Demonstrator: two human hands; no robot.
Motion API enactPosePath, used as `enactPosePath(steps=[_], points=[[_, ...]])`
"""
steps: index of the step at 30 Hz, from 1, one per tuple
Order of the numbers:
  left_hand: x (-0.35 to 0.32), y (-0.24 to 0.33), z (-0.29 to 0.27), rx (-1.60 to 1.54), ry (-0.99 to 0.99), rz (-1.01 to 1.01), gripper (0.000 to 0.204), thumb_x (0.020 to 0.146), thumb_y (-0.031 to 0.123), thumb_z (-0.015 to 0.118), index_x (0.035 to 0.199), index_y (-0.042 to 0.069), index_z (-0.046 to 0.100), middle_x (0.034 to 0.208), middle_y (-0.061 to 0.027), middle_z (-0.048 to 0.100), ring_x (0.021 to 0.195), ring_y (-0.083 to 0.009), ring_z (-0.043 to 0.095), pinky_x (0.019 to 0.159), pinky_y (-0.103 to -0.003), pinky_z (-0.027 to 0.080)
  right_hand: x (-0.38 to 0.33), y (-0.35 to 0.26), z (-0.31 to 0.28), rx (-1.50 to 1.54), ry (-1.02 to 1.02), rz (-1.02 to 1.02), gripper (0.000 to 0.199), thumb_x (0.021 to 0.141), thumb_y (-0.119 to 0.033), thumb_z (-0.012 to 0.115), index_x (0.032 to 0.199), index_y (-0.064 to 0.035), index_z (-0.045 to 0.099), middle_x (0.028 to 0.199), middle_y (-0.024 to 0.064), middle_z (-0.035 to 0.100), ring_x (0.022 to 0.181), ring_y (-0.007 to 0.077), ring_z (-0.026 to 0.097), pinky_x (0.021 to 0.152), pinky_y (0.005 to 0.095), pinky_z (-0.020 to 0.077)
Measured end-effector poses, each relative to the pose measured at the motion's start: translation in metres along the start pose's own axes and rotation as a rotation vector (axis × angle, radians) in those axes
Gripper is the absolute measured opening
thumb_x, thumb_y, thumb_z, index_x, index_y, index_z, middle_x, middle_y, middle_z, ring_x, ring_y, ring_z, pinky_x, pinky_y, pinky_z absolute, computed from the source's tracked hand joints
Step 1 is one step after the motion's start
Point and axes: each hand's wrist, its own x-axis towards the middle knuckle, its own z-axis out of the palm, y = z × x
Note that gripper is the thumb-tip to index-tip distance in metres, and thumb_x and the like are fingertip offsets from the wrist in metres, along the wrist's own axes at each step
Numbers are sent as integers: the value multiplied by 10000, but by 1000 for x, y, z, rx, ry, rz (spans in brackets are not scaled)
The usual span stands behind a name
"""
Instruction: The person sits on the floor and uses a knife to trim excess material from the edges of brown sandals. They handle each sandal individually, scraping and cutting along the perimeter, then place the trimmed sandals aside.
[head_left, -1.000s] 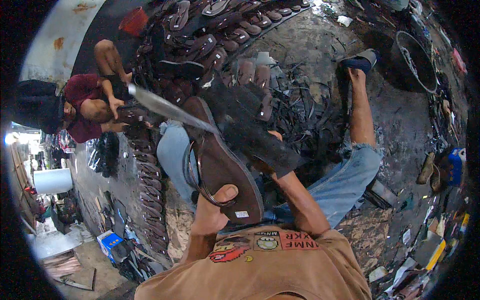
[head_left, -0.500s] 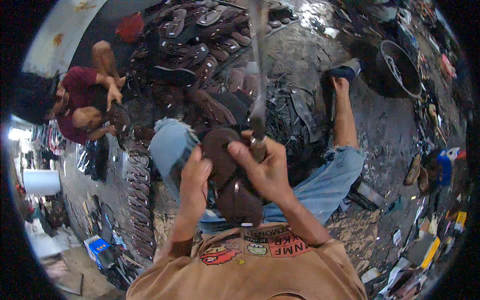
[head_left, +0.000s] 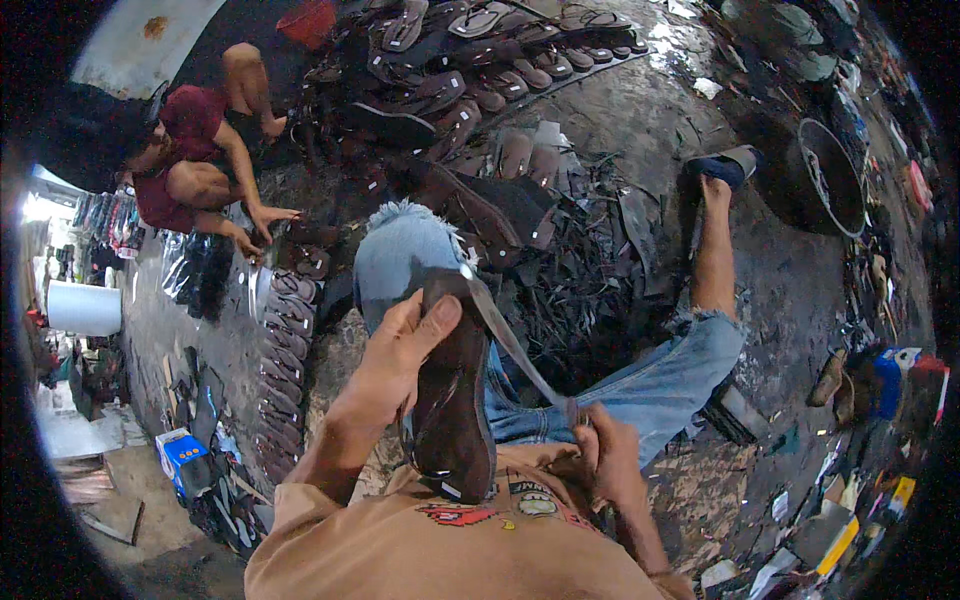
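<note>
My left hand [head_left: 405, 345] is closed around the upper part of a dark brown sandal [head_left: 452, 415], its thumb across the sole's face. The sandal stands lengthwise against my shirt, between my bent knees. In my right hand [head_left: 610, 455] is a long knife [head_left: 520, 350], gripped by its handle. The blade slants up and left, and its tip reaches the sandal's far right edge. Whether it cuts in there, I cannot tell. Dark offcuts [head_left: 575, 300] lie heaped on the floor beyond the sandal.
More brown sandals [head_left: 435, 90] are piled at the back, and a row of them [head_left: 285, 360] runs along my left. A co-worker [head_left: 200, 170] crouches at the far left, hands by that row. A dark round tub [head_left: 835, 180] stands at the right. A blue box [head_left: 183, 455] sits at lower left.
My right hand has left the sandal's face and moved right and nearer me, swinging the knife from upright to slanting against the sandal's edge. The left hand has turned the sandal more upright.
</note>
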Motion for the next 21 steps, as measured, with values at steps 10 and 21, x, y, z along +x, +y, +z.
enactPosePath(steps=[10, 21], points=[[11, 11, 10, 210, -168, -23, 424, 973, 361, 677, 1222, 24, 617, 1092, -39, 657, 980, -134, 594, 886, -292, 492, 155, -68, -75, -24, -378, -394, 390, 1038, -403, 470, 1001, -46, 623, 726, 251, 637, 785, 501, 619, 687, 576, 473], [46, 48, 15, 23, 213, 449, 314, 975, 188, 646, 1259, 68, 588, 1156, -70, 667, 1052, -189, 638, 888, -379, 549, 156, 3, -79, 603, 486, -54, 436, 1094, -398, 362, 1016, -49, 612, 670, -19, 507, 526, 48, 400, 489, 246, 341]])
